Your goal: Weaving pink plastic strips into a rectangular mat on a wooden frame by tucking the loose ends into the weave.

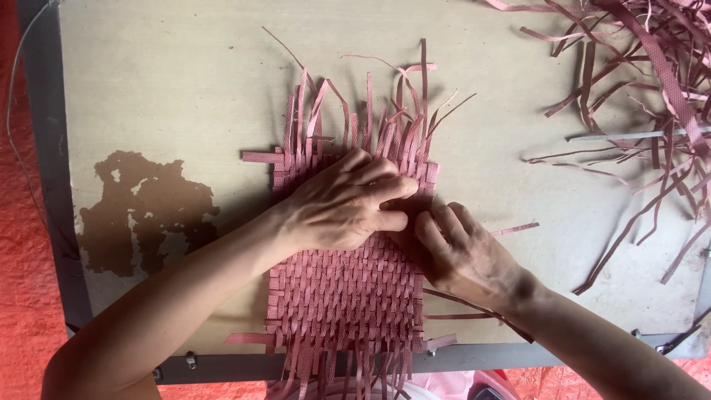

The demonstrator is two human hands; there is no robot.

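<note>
A half-woven mat (348, 292) of pinkish-red flat strips lies on a grey-green board (170, 89), loose strip ends sticking out at its far and near edges. My left hand (337, 204) lies palm down on the mat's upper middle, fingers pointing right and pressing the weave. My right hand (463, 255) rests at the mat's right edge, its fingertips meeting those of the left and pinching at a strip there. Which strip it grips is hidden under the fingers.
A loose heap of spare pinkish-red strips (644, 96) sprawls over the board's far right corner. A dark stain (141, 211) marks the board at left. The board has a dark metal frame (52, 148); red cloth (15, 259) lies around it.
</note>
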